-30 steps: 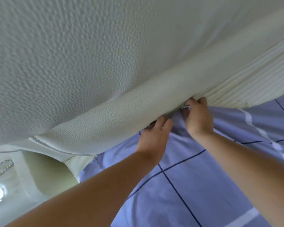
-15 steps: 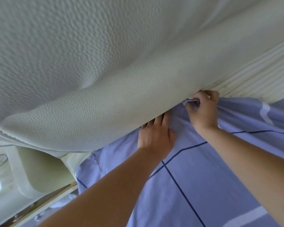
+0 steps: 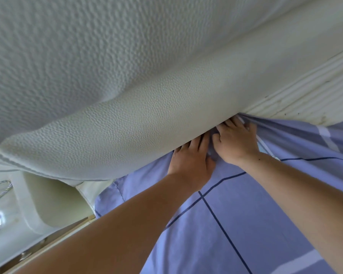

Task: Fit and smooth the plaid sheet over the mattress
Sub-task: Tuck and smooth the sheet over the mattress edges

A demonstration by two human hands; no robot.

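Blue cloth with thin dark lines and pale stripes covers the bed: it is the sheet (image 3: 236, 224), and it fills the lower right part of the view. Above it hangs a big cream cushion (image 3: 147, 135) with a bumpy skin like leather, and it looks like the soft headboard of the bed. To the right of the cushion there is a cream strip with long ridges (image 3: 305, 95), and it has a few small dark spots on it. Both bare arms reach up from the bottom of the view to the place where the sheet meets the cushion. The left hand (image 3: 190, 159) lies flat on the sheet, and its fingers (image 3: 201, 140) are stretched out and slip under the edge of the cushion, so their tips are hidden. The right hand (image 3: 236, 143) is just beside it, touching it, and its fingers are bent and bunch up a fold of the sheet. The sheet pulls tight in long folds from that hand out to the right. At the lower left, the corner of the sheet (image 3: 111, 194) sits by the edge of the bed. Past it is a pale shiny floor (image 3: 6, 230), and a loop of striped rope (image 3: 0, 189) lies there.
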